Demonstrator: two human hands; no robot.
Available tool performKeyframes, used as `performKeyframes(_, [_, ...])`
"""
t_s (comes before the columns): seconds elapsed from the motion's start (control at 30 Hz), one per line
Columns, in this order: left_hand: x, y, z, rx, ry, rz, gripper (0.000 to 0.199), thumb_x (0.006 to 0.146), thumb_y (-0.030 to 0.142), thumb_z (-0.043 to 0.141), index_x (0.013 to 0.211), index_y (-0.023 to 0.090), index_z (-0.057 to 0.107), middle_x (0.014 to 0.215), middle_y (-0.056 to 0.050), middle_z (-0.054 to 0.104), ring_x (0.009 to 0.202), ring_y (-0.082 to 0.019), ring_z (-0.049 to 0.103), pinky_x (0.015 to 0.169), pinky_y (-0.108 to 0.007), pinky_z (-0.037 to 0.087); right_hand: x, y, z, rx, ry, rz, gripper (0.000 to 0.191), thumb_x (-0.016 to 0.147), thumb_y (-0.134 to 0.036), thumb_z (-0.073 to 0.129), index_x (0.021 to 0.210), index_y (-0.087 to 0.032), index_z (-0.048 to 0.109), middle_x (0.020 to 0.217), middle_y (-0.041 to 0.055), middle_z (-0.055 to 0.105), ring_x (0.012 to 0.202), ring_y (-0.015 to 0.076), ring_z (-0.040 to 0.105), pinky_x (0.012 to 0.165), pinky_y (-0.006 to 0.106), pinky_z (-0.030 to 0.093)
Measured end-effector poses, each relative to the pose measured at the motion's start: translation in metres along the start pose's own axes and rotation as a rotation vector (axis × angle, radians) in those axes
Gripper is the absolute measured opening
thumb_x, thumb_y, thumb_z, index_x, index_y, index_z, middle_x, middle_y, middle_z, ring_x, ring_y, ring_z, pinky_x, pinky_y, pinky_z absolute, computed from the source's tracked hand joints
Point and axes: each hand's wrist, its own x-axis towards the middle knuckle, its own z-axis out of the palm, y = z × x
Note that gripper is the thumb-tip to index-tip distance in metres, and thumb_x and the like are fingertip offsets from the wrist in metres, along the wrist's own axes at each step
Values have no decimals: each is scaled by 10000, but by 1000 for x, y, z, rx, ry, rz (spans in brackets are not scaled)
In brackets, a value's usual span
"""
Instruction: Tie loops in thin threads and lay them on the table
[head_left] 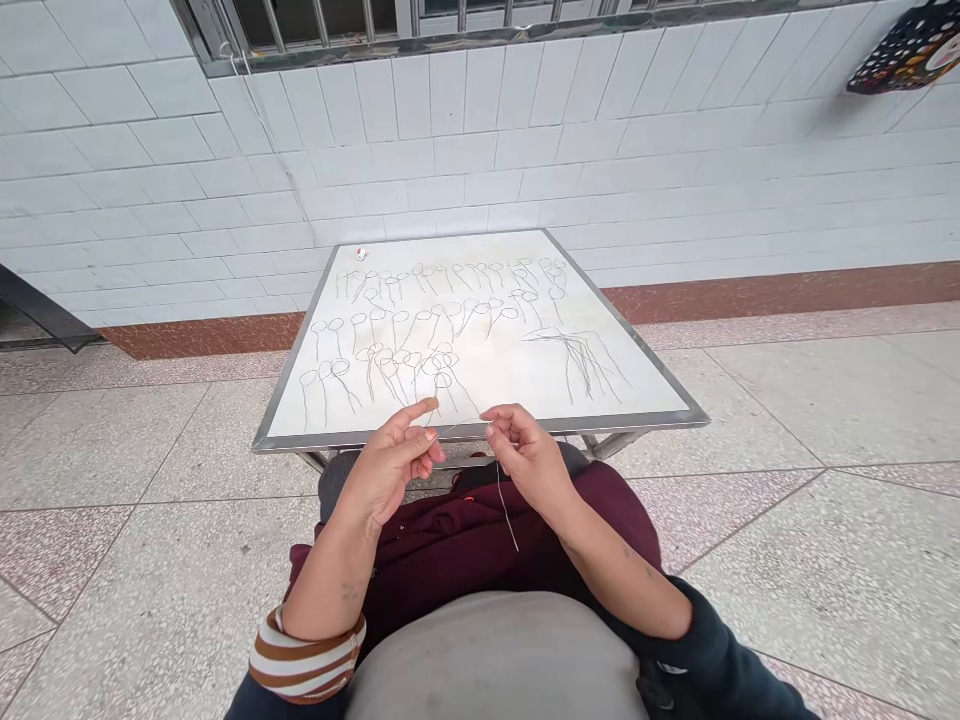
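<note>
Head cam: wire (502, 497) (thin) btwn L hand (391, 468) & R hand (527, 460)

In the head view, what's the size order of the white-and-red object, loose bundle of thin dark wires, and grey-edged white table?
1. Grey-edged white table
2. Bundle of thin dark wires
3. White-and-red object

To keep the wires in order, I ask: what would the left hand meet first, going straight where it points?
Probably the nearest looped wire on the table, just beyond the left hand; depth is unclear, so it might pass above.
</note>
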Motion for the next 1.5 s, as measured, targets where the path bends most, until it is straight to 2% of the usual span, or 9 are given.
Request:
performKeyframes(0.2, [-2, -1, 7, -61, -13, -38, 566, 764, 239, 724, 1301, 175, 556, 596, 49, 503, 521, -45, 394, 496, -171, 297, 1, 1, -2, -5, 37, -50, 148, 861, -361, 550, 852, -214, 570, 743, -5, 538, 635, 121, 468, 588, 244, 387])
performKeyframes(0.4, [2, -5, 10, -191, 21, -35, 582, 724, 144, 719, 1284, 155, 562, 614, 54, 489, 539, -40, 414, 491, -153, 307, 3, -1, -5, -66, 75, -61, 133, 851, -337, 545, 824, -211, 577, 722, -5, 548, 640, 130, 483, 606, 247, 402])
performKeyframes(0.7, [18, -12, -2, -295, 28, -97, 592, 721, 106, 693, 1293, 133, 543, 561, 62, 451, 496, -41, 407, 443, -136, 296, 10, 18, 4, -127, 67, -121, 126, 866, -315, 508, 815, -220, 573, 713, -7, 566, 634, 133, 506, 608, 245, 415])
performKeyframes(0.8, [23, -14, -13, -332, 49, -97, 573, 725, 89, 667, 1284, 120, 547, 554, 62, 436, 484, -44, 375, 423, -136, 283, 32, 31, -10, -267, 108, -74, 159, 885, -326, 468, 851, -215, 577, 756, 0, 596, 647, 134, 524, 602, 239, 418])
performKeyframes(0.87, [26, -16, -20, -331, 95, -56, 565, 723, 88, 669, 1275, 122, 556, 560, 64, 428, 492, -46, 371, 426, -137, 288, 56, 40, -31, -503, 183, 27, 181, 897, -326, 437, 895, -216, 580, 815, 2, 622, 699, 135, 549, 636, 237, 422])
performKeyframes(0.93, [27, -21, -25, -292, 136, -32, 549, 729, 121, 692, 1264, 135, 571, 573, 65, 429, 508, -48, 377, 442, -144, 304, 85, 50, -56, -585, 233, 96, 183, 901, -304, 428, 938, -218, 585, 855, 7, 640, 727, 142, 559, 646, 243, 407])
performKeyframes(1.1, [29, -48, -21, -143, 114, -122, 529, 706, 269, 759, 1214, 198, 629, 628, 50, 474, 543, -60, 409, 493, -175, 330, 149, 71, -100, -760, 299, 258, 180, 880, -224, 445, 914, -215, 622, 861, 41, 661, 761, 179, 562, 623, 266, 351])
performKeyframes(1.37, [36, -99, -12, 54, -119, -231, 482, 763, 402, 708, 1204, 220, 636, 628, 19, 536, 545, -88, 419, 518, -211, 312, 192, 96, -107, -910, 282, 364, 219, 902, -179, 431, 982, -191, 634, 938, 105, 656, 907, 220, 560, 663, 284, 365])
performKeyframes(1.5, [40, -116, -9, 90, -141, -266, 538, 732, 431, 731, 1186, 161, 629, 608, 18, 536, 528, -89, 413, 511, -219, 291, 201, 98, -111, -948, 272, 355, 210, 920, -183, 426, 993, -185, 623, 967, 115, 648, 941, 227, 546, 689, 293, 368])
